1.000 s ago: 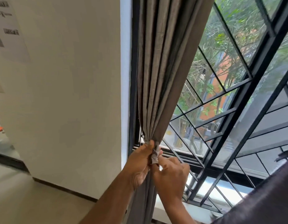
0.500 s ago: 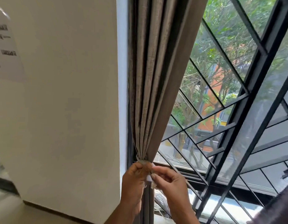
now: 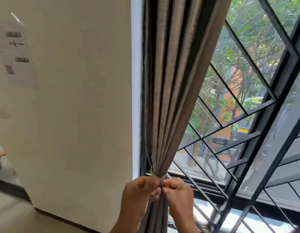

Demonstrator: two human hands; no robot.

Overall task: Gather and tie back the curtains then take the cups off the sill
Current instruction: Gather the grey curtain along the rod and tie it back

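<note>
My hands came closer together. My left hand and right hand both pinch the tie; the curtain runs straight up above them.

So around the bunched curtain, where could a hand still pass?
Free: the bare wall left of the curtain, and the gap between the curtain's slanting right edge and the window grille. Crowded: at the tie, where left hand and right hand pinch together. No cups or sill surface clearly visible.
</note>
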